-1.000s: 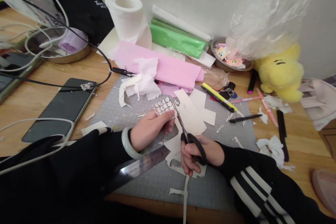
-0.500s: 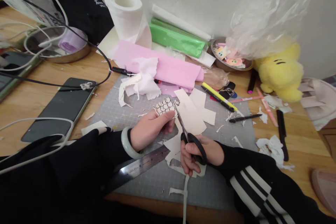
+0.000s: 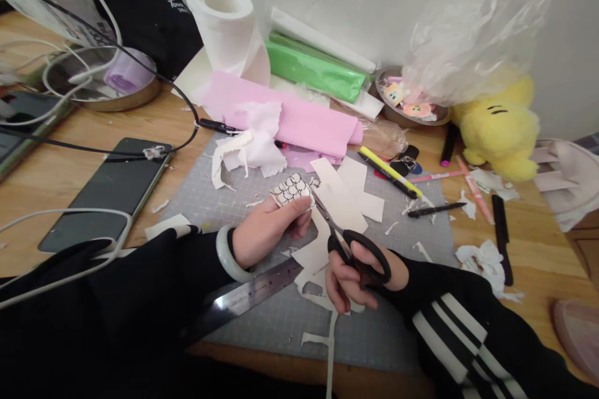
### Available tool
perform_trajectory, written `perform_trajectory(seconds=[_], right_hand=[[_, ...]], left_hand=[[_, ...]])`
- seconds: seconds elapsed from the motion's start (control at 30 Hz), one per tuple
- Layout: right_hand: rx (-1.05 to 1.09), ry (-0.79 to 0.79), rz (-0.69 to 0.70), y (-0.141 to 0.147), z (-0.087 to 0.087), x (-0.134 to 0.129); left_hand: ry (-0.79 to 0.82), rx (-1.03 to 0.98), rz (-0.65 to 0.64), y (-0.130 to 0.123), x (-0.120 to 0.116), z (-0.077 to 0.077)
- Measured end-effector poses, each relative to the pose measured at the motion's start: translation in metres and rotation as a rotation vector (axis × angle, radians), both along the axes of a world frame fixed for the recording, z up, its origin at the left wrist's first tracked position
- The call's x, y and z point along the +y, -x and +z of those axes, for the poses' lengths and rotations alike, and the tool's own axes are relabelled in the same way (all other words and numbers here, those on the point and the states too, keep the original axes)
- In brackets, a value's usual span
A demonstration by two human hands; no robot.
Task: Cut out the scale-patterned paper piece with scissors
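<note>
Between thumb and fingers, my left hand (image 3: 274, 224) pinches a small white paper piece (image 3: 294, 189) drawn with black scale-like outlines. My right hand (image 3: 353, 280) has its fingers through the black handles of a pair of scissors (image 3: 333, 227). The scissor blades point up and left, with their tips at the right edge of the patterned piece. Just beyond the tips is a small curled scrap (image 3: 315, 182). Under the scissors lie white paper pieces (image 3: 344, 199) on a grey cutting mat (image 3: 262, 340). A metal ruler (image 3: 255, 293) lies below my left wrist.
A phone (image 3: 107, 193) and cables lie at left. Behind the mat are folded pink paper (image 3: 290, 118), a paper roll (image 3: 222, 31) and a green packet (image 3: 318, 68). Pens (image 3: 390, 171), paper scraps (image 3: 482, 262) and a yellow plush toy (image 3: 498, 128) are at right.
My right hand has shifted slightly right and the scissor handles have turned and spread. The scissors' tips stay by the paper's edge. My left hand has hardly moved.
</note>
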State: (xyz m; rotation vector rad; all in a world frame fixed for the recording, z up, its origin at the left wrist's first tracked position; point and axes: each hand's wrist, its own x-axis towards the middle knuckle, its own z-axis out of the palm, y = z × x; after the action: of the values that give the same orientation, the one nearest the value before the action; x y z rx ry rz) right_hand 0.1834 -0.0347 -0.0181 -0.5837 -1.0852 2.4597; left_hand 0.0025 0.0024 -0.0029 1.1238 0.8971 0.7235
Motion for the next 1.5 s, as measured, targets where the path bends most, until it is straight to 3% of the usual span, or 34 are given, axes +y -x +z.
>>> perform_trajectory(seconds=[0.5, 0.73, 1.5], right_hand=[[0.030, 0.035, 0.055, -0.0031, 0.0043, -0.0008], [-0.105, 0.059, 0.009, 0.0022, -0.0010, 0.0007], [-0.134, 0.110, 0.008, 0.0038, 0.0006, 0.0011]], left_hand=[[-0.062, 0.015, -0.081, 0.0021, -0.0003, -0.0017], [-0.097, 0.039, -0.117, 0.0013, -0.0002, -0.0007], [-0.053, 0.075, -0.133, 0.0010, 0.0000, 0.0015]])
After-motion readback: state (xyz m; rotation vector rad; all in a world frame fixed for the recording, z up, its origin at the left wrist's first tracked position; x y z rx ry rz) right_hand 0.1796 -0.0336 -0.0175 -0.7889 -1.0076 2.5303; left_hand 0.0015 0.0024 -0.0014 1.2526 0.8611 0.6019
